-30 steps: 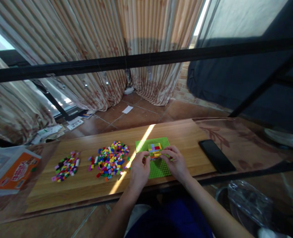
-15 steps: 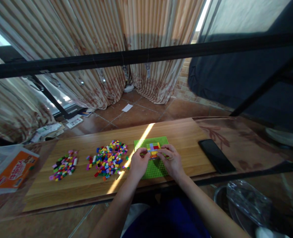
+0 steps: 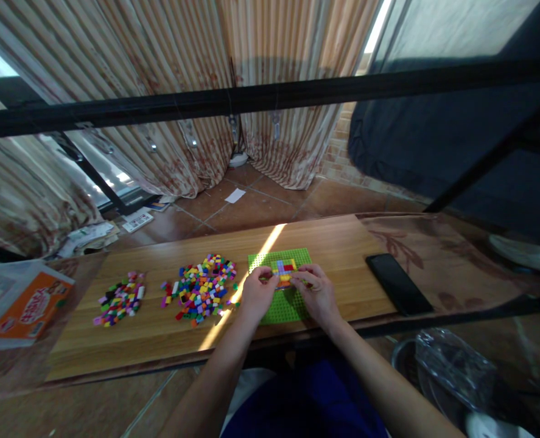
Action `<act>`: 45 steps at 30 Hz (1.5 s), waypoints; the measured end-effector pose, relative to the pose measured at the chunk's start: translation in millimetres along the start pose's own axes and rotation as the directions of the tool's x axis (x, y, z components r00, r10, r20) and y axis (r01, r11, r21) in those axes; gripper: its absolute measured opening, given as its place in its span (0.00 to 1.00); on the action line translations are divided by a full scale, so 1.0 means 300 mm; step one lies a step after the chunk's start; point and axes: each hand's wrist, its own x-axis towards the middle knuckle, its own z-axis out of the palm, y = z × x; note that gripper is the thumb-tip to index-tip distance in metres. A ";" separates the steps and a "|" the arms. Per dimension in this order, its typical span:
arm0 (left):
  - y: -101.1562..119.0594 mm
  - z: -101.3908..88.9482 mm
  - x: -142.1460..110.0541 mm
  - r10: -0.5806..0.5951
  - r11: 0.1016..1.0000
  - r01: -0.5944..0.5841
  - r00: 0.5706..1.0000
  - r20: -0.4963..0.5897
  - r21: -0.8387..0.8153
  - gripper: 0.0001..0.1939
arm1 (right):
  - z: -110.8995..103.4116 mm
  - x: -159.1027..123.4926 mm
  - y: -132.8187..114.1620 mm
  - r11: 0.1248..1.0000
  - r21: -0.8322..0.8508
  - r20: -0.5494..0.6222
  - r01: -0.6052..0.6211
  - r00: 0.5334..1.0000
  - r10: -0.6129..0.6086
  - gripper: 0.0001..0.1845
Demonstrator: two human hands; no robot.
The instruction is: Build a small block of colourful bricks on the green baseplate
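A green studded baseplate (image 3: 286,305) lies on the wooden table (image 3: 169,340) in front of me. A small block of coloured bricks (image 3: 285,271) in yellow, red, purple and orange stands on its far half. My left hand (image 3: 257,295) pinches at the block's left side with fingers closed. My right hand (image 3: 316,294) rests on the plate with its fingers bent against the block's right side. What lies under the fingertips is hidden.
Left of the plate lies a big heap of loose coloured bricks (image 3: 201,292), with a smaller heap (image 3: 120,299) further left. A black phone (image 3: 398,283) lies to the right, an orange box (image 3: 18,307) at far left. A black bar (image 3: 270,97) crosses overhead.
Both hands have crept slightly forward and closer onto the brick block. The view has shifted a little; the heaps and the phone stay put.
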 end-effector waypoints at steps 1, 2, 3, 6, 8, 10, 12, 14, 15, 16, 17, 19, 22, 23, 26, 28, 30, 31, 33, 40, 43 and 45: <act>0.001 0.000 0.001 0.002 1.000 -0.002 1.000 0.000 0.012 0.13 | -0.002 0.002 -0.001 1.000 -0.014 0.005 0.013 1.000 -0.013 0.09; 0.001 0.000 0.002 0.003 1.000 -0.003 1.000 0.001 0.023 0.13 | -0.005 0.004 -0.003 0.999 -0.029 0.015 0.025 1.000 -0.024 0.09; 0.001 0.001 0.002 0.001 0.999 -0.001 1.000 0.002 0.032 0.14 | -0.009 0.008 -0.006 0.998 -0.044 0.027 0.035 0.999 -0.034 0.10; 0.004 0.004 0.002 -0.025 0.999 0.025 1.000 0.005 0.047 0.15 | -0.026 0.023 -0.016 0.994 -0.096 0.088 0.060 0.995 -0.052 0.10; 0.010 0.007 -0.001 -0.039 0.998 0.039 0.999 0.004 0.049 0.15 | -0.036 0.032 -0.021 0.988 -0.135 0.126 0.081 0.990 -0.065 0.11; 0.019 0.010 -0.005 -0.040 0.998 0.040 0.999 0.001 0.046 0.15 | -0.043 0.038 -0.023 0.982 -0.160 0.151 0.101 0.986 -0.077 0.11; 0.028 0.014 -0.007 -0.034 0.998 0.034 0.999 0.001 0.050 0.14 | -0.046 0.040 -0.023 0.979 -0.171 0.168 0.115 0.982 -0.086 0.12; 0.037 0.018 -0.008 -0.037 0.997 0.036 0.999 0.003 0.071 0.13 | -0.048 0.039 -0.023 0.977 -0.174 0.176 0.125 0.980 -0.094 0.12; 0.040 0.020 -0.008 -0.041 0.996 0.041 0.999 0.001 0.082 0.12 | -0.048 0.038 -0.022 0.976 -0.176 0.178 0.126 0.979 -0.094 0.12; 0.043 0.022 -0.007 -0.049 0.995 0.049 0.999 -0.003 0.090 0.12 | -0.048 0.037 -0.022 0.977 -0.177 0.177 0.122 0.980 -0.091 0.12; 0.046 0.025 -0.006 -0.060 0.994 0.061 0.998 -0.013 0.094 0.12 | -0.048 0.035 -0.022 0.978 -0.173 0.173 0.115 0.981 -0.085 0.12; 0.049 0.029 -0.006 -0.078 0.993 0.080 0.996 -0.035 0.084 0.12 | -0.047 0.032 -0.023 0.986 -0.145 0.154 0.085 0.986 -0.062 0.11; 0.049 0.034 -0.008 -0.084 0.994 0.087 0.995 -0.053 0.059 0.12 | -0.041 0.031 -0.020 0.998 -0.049 0.104 -0.027 0.994 0.032 0.11; 0.048 0.034 -0.009 -0.080 0.995 0.083 0.995 -0.054 0.057 0.12 | -0.036 0.032 -0.018 0.996 -0.009 0.077 -0.087 0.993 0.088 0.12; 0.039 0.035 -0.010 -0.079 0.994 0.083 0.995 -0.052 0.069 0.13 | -0.011 0.038 -0.005 0.958 0.103 0.014 -0.268 0.963 0.268 0.21; 0.030 0.037 -0.006 -0.089 0.993 0.093 0.995 -0.055 0.075 0.14 | 0.011 0.041 0.005 0.927 0.144 0.031 -0.345 0.938 0.345 0.24; 0.019 0.040 -0.001 -0.107 0.992 0.111 0.993 -0.056 0.065 0.14 | 0.028 0.043 0.013 0.908 0.159 0.066 -0.387 0.922 0.381 0.25; 0.013 0.043 0.002 -0.117 0.991 0.120 0.992 -0.052 0.054 0.14 | 0.034 0.043 0.015 0.902 0.163 0.075 -0.399 0.917 0.392 0.25; 0.002 0.050 0.006 -0.133 0.991 0.134 0.990 -0.045 0.026 0.14 | 0.039 0.043 0.018 0.894 0.167 0.079 -0.415 0.910 0.407 0.25; -0.012 0.069 0.014 -0.174 0.985 0.173 0.983 -0.055 -0.022 0.15 | 0.040 0.038 0.020 0.904 0.141 0.062 -0.404 0.915 0.399 0.26; -0.008 0.069 0.018 -0.185 0.983 0.185 0.982 -0.045 0.004 0.14 | 0.041 0.038 0.018 0.894 0.173 0.064 -0.414 0.910 0.409 0.27; -0.003 0.066 0.016 -0.195 0.981 0.195 0.980 -0.034 0.005 0.15 | 0.035 0.040 0.013 0.870 0.230 0.095 -0.436 0.900 0.426 0.28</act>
